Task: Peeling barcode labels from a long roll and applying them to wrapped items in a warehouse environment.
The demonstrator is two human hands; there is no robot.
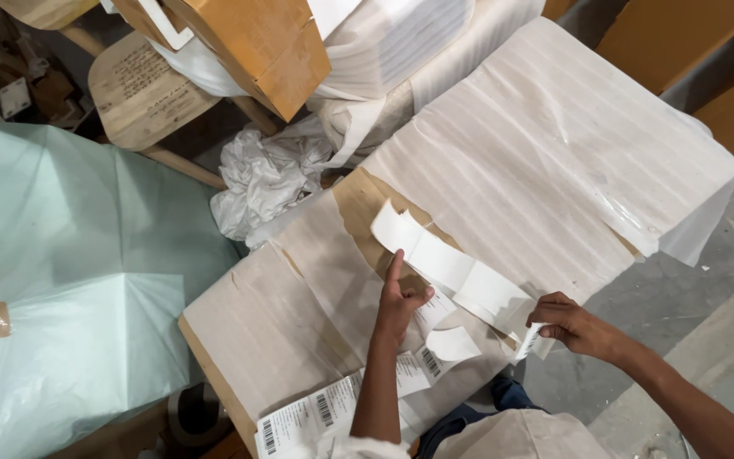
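a cluttered packing area seen from above: a large flat parcel wrapped in white ribbed foam sheet (503,161) lies like a tabletop, with brown cardboard showing through a gap in the wrap. a pale green plastic-covered bundle (70,280) sits to the left, crumpled white paper (265,174) behind it, and a brown cardboard box (248,42) above.

the left hand (399,302) rests on the parcel, index finger raised and pressing the long strip of blank white label backing (448,268), the other fingers curled loosely. the right hand (575,327) pinches the strip's near end, fingers closed on it. printed white shipping labels with barcodes (316,416) lie on the parcel's near edge.

it looks like a label is being peeled from, or smoothed off, the strip. the next move seems to call for steady pull from the right hand while the left holds the strip flat.
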